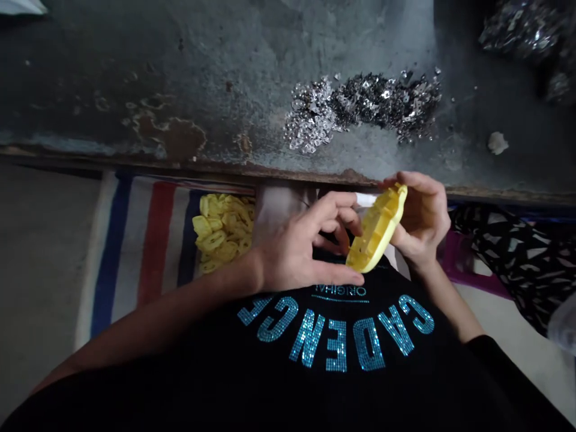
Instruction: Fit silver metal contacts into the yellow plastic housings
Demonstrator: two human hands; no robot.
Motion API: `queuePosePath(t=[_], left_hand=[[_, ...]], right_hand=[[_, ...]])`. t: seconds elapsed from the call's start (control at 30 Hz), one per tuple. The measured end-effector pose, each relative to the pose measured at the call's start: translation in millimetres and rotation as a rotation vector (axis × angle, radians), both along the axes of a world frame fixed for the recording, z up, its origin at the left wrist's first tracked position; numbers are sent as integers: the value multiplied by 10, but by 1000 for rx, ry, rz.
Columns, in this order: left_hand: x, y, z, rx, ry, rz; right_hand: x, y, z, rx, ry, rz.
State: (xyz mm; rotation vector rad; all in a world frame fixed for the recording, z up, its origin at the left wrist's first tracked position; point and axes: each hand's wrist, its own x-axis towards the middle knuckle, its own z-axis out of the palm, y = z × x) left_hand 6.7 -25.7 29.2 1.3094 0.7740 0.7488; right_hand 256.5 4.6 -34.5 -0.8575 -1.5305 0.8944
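A yellow plastic shell (380,231), hollow with ribs inside, is held tilted in front of my chest, just off the table's edge. My right hand (423,216) grips its upper right side, fingers behind and thumb along the outer face. With its thumb at the shell's lower end and curled fingers by the hollow side, my left hand (310,243) also holds it. Whether a small part sits between the left fingers is hidden. Many small shiny metal pieces (369,102) lie heaped on the table beyond the hands.
The worn grey metal table (216,72) runs across the top. A pile of yellow plastic parts (222,231) rests on a striped woven sack (155,234) at left. More metal pieces (522,27) are at the far right. Black-and-white patterned fabric (499,246) and a purple plastic object (456,264) are at right.
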Motion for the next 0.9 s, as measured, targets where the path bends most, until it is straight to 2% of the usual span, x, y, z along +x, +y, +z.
queuePosePath(t=[0.07, 0.13, 0.3, 0.47, 0.63, 0.83, 0.9], left_hand=[[19, 54, -20, -68, -23, -70], [28, 94, -49, -66, -40, -87], [11, 123, -142, 0, -83, -99], [-28, 125, -240, 144, -156, -60], [-68, 142, -251, 178, -138, -50], [-51, 172, -182, 506, -70, 0], [-27, 151, -146, 556, -21, 29]], right_hand=[[25, -13, 7, 32, -3, 7], [50, -10, 31, 52, -37, 1], [101, 2, 105, 72, -176, -32], [73, 22, 153, 99, -161, -14], [34, 79, 127, 159, -145, -3], [22, 129, -43, 209, -58, -25], [15, 116, -117, 197, -19, -27]])
